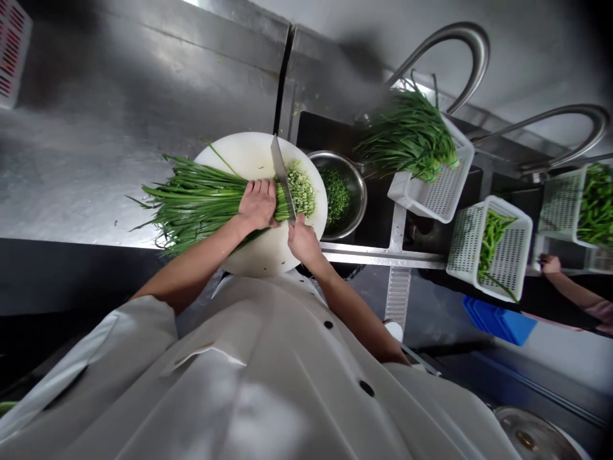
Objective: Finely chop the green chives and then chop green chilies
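Green stalks (205, 198), one bunch, lie across one white board (253, 148); left hand (258, 203) clamps onto them, right hand (304, 241) grips one knife (281, 171).

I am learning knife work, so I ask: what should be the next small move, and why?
Probably press the knife down for a slice: the right grip holds it across the green stalks, the left grip steadies them on the white board, and long uncut lengths extend beyond that grip.
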A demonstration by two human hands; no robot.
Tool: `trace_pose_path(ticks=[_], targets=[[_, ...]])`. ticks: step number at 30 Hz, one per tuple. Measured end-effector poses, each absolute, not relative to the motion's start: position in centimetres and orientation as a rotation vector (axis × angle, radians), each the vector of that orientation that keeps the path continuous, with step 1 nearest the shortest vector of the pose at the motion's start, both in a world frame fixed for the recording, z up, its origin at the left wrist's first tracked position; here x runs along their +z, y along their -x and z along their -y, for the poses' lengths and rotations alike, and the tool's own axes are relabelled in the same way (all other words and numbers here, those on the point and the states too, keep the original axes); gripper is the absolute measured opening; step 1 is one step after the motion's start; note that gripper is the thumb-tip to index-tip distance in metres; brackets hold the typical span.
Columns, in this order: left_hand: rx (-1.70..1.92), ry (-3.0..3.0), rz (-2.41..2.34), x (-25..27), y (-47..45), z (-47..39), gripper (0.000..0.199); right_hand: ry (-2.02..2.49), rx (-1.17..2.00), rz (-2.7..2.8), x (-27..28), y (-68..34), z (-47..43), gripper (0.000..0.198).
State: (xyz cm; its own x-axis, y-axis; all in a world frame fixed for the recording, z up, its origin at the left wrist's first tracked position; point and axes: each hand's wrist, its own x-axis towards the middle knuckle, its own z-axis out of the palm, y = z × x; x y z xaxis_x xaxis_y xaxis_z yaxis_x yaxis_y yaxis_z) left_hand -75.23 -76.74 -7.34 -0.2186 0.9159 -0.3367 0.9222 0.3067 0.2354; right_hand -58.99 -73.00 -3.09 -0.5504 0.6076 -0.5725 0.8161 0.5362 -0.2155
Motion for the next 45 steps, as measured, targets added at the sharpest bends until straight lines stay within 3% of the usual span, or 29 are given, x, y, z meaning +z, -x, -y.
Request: trace_pose_path(ticks=[3,8,14,18,34,40,45], targets=[[-0.072,-1.602,-2.068,-6.4,79.2,76.1,0.129,-1.163,-0.639,-2.353,-3.5,59.2,74.0,0.032],[-0.193,-1.627,-2.088,-5.1,85.0,77.3,0.109,-1.156,-0.655,-2.369,-3.1,59.3,74.6,0.03],[-0.364,-1.643,-2.146,-4.6,79.0,82.5,0.142,-1.136,-0.759,-2.403,-3.1,58.9,73.9,0.034],[-0.353,-1.538,-2.297,-5.3,75.3,83.1,0.147,-1.128,-0.823,-2.399,-3.3,58.4,73.4,0.033],[-0.156,-1.67,-2.241,-6.6,79.1,80.0,0.115,-1.125,-0.859,-2.431,-2.7,56.0,69.9,0.035],[-0.096,-1.539,-2.367,-6.5,75.2,82.0,0.122,-1.032,-0.757,-2.455,-2.2,53.9,71.7,0.037],[-0.046,-1.548,-2.366,-6.7,75.2,82.0,0.118,-1.057,-0.618,-2.442,1.4,51.5,73.9,0.031]])
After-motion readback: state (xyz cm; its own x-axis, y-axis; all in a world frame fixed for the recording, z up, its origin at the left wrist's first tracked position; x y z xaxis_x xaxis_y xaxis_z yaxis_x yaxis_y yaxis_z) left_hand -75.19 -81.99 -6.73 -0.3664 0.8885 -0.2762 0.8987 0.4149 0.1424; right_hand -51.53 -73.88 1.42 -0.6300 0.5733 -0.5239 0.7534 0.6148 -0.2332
